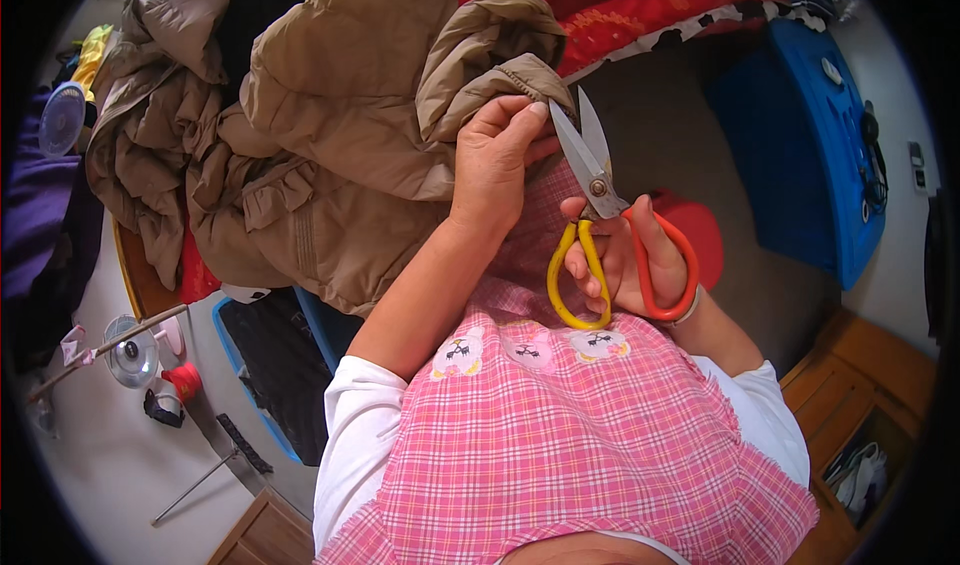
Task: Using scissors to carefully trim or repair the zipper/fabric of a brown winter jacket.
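Observation:
A brown padded jacket (345,95) lies spread in front of me, part of it bunched up. My left hand (500,150) pinches the edge of a rolled section, thumb on top near a seam. In my right hand (630,265) are scissors (598,185) with one yellow and one red handle loop. Their blades are parted and point up and away, the left tip close beside my left thumb and the cloth edge. Fingers of my right hand pass through the handle loops. I wear a pink checked apron (580,425) with bear faces on it.
Red patterned cloth (640,5) lies at the back. On the right stand a blue bin (810,155) and a wooden cabinet (860,405). A blue-rimmed container (265,365) with dark cloth sits at left, near a small fan (132,353). A red round thing (695,240) is behind my right hand.

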Demonstrator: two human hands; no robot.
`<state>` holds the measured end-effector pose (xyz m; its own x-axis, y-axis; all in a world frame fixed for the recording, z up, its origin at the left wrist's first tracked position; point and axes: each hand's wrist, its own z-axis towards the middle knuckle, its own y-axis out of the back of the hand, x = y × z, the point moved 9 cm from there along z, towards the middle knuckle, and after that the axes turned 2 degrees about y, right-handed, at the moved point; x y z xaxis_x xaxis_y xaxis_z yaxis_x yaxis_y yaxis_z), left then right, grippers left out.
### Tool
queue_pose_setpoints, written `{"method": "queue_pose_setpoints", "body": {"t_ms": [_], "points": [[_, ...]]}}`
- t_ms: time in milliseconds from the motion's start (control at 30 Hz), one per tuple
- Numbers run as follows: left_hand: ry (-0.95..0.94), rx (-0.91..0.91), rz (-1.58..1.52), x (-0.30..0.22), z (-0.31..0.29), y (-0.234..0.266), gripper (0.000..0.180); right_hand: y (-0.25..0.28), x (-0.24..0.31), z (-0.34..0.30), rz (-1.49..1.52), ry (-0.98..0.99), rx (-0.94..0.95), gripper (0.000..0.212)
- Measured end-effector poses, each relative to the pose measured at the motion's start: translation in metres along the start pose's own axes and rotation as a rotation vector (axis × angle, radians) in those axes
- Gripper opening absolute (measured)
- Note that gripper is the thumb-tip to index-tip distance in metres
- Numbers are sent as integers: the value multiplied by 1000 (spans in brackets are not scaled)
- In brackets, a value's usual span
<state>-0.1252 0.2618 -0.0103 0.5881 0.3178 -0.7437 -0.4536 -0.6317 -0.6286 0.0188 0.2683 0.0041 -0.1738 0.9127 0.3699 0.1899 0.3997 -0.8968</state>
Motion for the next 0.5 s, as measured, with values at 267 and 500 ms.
{"method": "queue_pose_setpoints", "body": {"t_ms": [267,500], "points": [[22,34,-22,-3,-7,3,8,-7,27,-2,75,229,-88,66],[67,85,217,-16,-12,-19,15,-8,47,-6,-161,321,11,65]]}}
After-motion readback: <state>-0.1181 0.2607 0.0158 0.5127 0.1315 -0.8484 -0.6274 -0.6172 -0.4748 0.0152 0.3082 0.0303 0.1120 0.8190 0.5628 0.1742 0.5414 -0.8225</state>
